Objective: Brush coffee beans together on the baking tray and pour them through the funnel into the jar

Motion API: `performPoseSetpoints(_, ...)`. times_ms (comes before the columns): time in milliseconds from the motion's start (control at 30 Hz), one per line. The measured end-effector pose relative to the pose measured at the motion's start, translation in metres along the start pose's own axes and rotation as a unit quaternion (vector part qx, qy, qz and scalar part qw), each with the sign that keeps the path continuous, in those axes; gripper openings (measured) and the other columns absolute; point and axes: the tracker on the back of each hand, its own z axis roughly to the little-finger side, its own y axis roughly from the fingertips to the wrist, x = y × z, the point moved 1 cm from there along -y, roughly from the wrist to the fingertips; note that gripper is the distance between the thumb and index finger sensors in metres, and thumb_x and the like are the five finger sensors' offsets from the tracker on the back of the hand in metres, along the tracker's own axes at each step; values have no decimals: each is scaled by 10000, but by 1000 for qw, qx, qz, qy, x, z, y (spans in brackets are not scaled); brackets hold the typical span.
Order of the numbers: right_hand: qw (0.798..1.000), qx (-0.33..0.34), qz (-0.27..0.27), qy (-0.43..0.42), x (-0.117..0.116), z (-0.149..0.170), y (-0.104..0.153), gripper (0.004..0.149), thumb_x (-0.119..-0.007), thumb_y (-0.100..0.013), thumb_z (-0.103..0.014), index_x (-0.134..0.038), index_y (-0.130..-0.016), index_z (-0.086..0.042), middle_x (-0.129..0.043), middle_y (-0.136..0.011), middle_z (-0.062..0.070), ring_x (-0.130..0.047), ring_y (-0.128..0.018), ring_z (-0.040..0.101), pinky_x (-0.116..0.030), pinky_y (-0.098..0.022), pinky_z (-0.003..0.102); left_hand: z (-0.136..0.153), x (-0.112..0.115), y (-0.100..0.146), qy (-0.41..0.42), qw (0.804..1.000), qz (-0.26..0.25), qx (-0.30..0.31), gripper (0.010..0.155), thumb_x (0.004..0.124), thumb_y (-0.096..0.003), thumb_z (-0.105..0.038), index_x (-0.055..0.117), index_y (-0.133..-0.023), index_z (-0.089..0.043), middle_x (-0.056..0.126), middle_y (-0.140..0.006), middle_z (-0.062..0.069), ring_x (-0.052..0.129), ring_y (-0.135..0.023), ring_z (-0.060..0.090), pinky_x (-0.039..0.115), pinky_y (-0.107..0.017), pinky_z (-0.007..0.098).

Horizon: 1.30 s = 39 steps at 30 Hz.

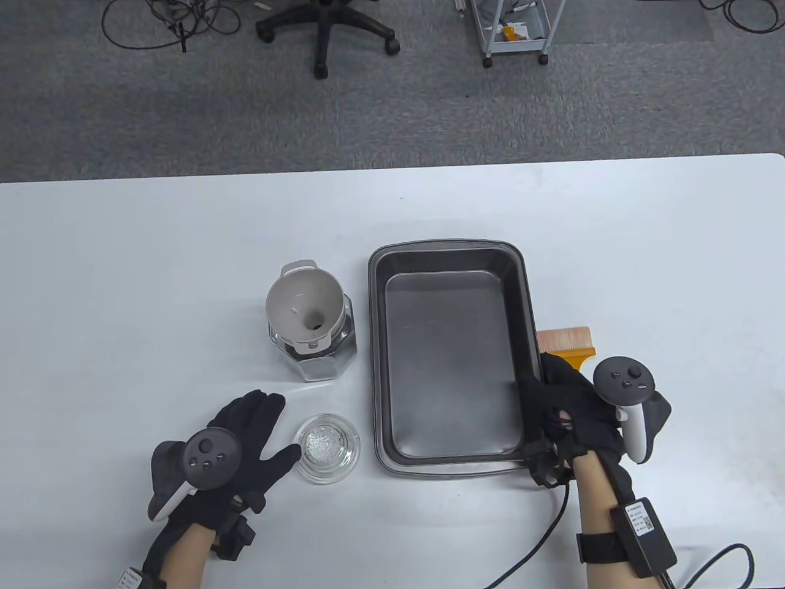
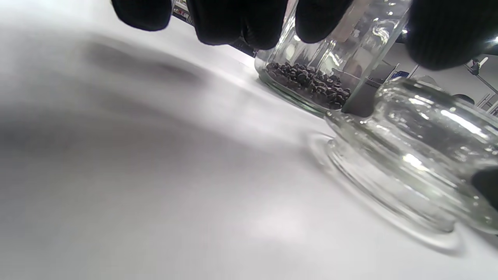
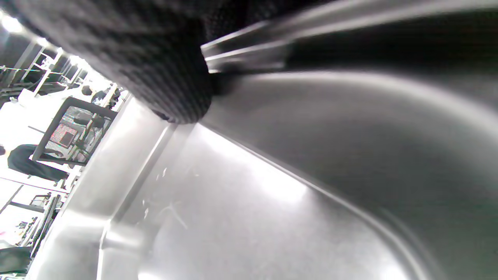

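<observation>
While the right hand (image 1: 567, 408) grips the baking tray (image 1: 451, 457), it sits emptied.

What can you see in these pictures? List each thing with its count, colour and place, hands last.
Tray: one, dark metal, table centre, no beans visible in it.
Jar: one, clear glass, left of the tray.
Funnel: one, white, in the jar's mouth.
Coffee beans: a dark layer, at the jar's bottom.
Lid: one, clear glass, in front of the jar.
Brush: one, orange, right of the tray.
Table: one, white.
Left hand: black glove, flat beside the lid.
Right hand: black glove, gripping the tray's right rim.
</observation>
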Motion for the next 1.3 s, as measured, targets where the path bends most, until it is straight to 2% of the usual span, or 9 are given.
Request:
performPoseSetpoints(133,1000,1,6,8,1,-1,0,405,-974,-534,-331,-756,-867,-403,-1064,-766,-62,-1050,-364,61,-941,-226,203,0,0,-1,3,1000,1,-4,824,767,-446,-780,456,-1122,-426,493,-1240,-16,517,-1143,331,490,-801,625)
performPoseSetpoints(267,999,16,44,25,9,-4,6,540,-980,-477,-419,-711,-934,-317,-1013,-833,-59,-1043,-462,66,-946,-276,244,1,0,-1,6,1000,0,-8,823,765,-447,-782,455,-1122,-427,494,-1240,-18,519,-1144,331,489,-802,625)
performPoseSetpoints(500,996,38,43,69,15,-16,26,719,-955,-429,-545,-617,-1012,-293,-780,-1051,14,-946,-781,182,-912,-480,343,2,-2,-1,6,1000,-5,-7,824,767,-446,-780,455,-1122,-428,493,-1240,-15,520,-1143,331,491,-800,626)
performPoseSetpoints(667,992,69,45,93,16,-33,43,755,-934,-422,-584,-604,-1031,-284,-691,-1105,35,-810,-936,265,-847,-585,414,1,-4,0,5,1000,-10,-3,824,766,-446,-781,454,-1122,-428,491,-1241,-20,517,-1145,330,489,-801,627)
performPoseSetpoints(933,983,122,41,132,3,-68,70,738,-907,-421,-617,-640,-1030,-298,-666,-1130,76,-718,-981,342,-764,-653,487,7,-8,3,10,1000,-17,-8,822,767,-445,-781,455,-1121,-431,493,-1240,-21,519,-1145,330,491,-802,625)
performPoseSetpoints(1100,969,191,29,151,-11,-116,91,755,-899,-418,-619,-626,-1035,-278,-713,-1114,86,-763,-958,374,-774,-631,536,8,-10,0,28,999,-22,-9,823,772,-444,-777,455,-1121,-431,490,-1241,-20,516,-1146,328,488,-803,627)
performPoseSetpoints(1300,947,280,16,159,-37,-181,116,702,-909,-408,-608,-686,-999,-302,-777,-1079,66,-917,-833,366,-854,-560,500,7,-8,-1,29,999,-13,-5,822,769,-444,-779,455,-1120,-432,490,-1242,-22,519,-1146,330,487,-803,627)
